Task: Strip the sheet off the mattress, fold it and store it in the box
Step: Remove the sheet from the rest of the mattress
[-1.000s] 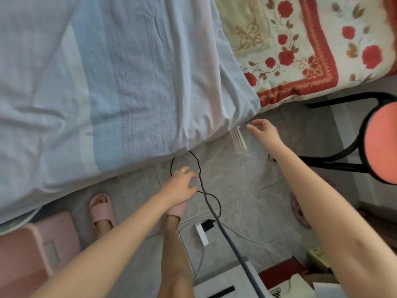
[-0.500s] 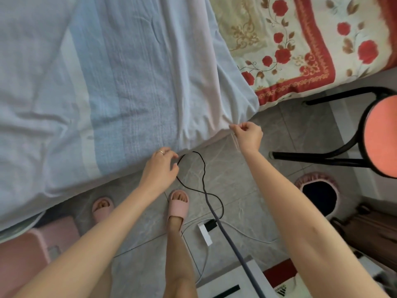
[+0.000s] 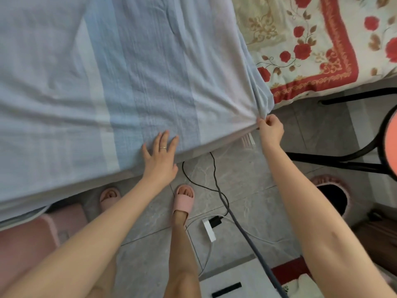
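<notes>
head | right hand (image 3: pixel 271 132) fingers pinch sheet (image 3: pixel 129 72) corner | left hand (image 3: pixel 160 160) fingers flat on sheet

Illumination: bright, diffuse daylight; the source direction cannot be determined. The striped sheet (image 3: pixel 129 72), up and left of the right hand (image 3: pixel 269 131) and its grip, reads pale and slightly washed out. Shadows are soft: a narrow dark band runs under the mattress edge (image 3: pixel 199 153), below and left of the grip, onto the floor tiles (image 3: pixel 247 179). The tiles below the grip show a mild sheen. Wide-angle distortion noted: the mattress edge bows, and both forearms (image 3: pixel 322 222) swell toward the lower corners. The stool seat (image 3: pixel 392 143), right of the grip at the frame edge, is blurred and oversaturated. Overall focus is slightly soft.
</notes>
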`<state>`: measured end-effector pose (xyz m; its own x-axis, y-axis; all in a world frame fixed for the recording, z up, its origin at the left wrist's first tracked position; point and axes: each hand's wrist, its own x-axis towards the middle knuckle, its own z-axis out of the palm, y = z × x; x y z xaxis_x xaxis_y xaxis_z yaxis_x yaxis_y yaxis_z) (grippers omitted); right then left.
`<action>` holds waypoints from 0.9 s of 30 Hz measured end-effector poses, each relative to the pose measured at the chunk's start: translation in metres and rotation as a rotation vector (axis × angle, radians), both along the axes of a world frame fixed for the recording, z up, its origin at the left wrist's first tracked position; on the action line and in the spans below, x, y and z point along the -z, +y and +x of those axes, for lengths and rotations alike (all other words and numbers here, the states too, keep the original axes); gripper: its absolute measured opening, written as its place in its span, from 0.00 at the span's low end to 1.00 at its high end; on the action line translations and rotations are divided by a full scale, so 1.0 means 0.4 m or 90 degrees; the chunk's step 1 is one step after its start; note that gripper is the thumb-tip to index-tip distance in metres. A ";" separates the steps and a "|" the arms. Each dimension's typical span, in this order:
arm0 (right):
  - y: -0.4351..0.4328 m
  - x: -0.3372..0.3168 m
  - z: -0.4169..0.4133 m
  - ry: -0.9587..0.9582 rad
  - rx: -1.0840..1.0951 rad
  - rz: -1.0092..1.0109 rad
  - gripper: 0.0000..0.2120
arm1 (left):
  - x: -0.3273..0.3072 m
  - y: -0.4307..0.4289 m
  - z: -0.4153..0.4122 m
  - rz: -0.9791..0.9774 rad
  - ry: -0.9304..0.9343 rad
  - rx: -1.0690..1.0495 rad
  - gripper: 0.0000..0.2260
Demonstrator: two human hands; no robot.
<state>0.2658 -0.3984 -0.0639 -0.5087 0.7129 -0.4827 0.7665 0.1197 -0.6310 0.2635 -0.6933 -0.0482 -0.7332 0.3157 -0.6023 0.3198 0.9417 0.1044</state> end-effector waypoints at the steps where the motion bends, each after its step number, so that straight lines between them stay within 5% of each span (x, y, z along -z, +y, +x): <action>1: 0.002 -0.001 0.005 0.002 -0.010 0.012 0.14 | 0.004 -0.006 0.006 0.005 0.030 0.002 0.32; 6: 0.032 -0.014 0.023 -0.018 -0.071 0.049 0.10 | 0.020 -0.017 0.023 0.026 0.036 0.046 0.27; 10: -0.057 -0.002 -0.010 -0.087 0.084 0.085 0.04 | 0.019 -0.024 0.028 0.022 -0.131 0.133 0.23; 12: -0.144 -0.009 -0.027 -0.098 0.102 0.206 0.08 | 0.006 -0.042 0.033 0.092 -0.147 0.121 0.20; 14: -0.262 -0.016 -0.040 0.013 -0.116 0.292 0.18 | -0.002 -0.075 0.040 0.165 -0.116 0.024 0.17; 17: -0.462 -0.004 -0.055 0.224 -0.762 0.365 0.25 | -0.015 -0.145 0.042 0.129 0.012 -0.117 0.20; 19: -0.477 0.012 -0.080 0.192 -1.166 0.466 0.28 | -0.020 -0.195 0.034 0.092 0.062 -0.173 0.27; 20: -0.450 0.014 -0.097 0.096 -1.236 0.475 0.30 | -0.025 -0.219 0.026 0.083 0.070 -0.183 0.29; 24: -0.196 0.009 -0.117 -0.343 -0.825 0.475 0.48 | -0.037 -0.273 -0.028 0.026 -0.064 -0.218 0.35; 27: -0.132 -0.037 -0.104 -0.469 -0.709 0.465 0.48 | -0.029 -0.286 -0.072 -0.030 -0.145 -0.152 0.36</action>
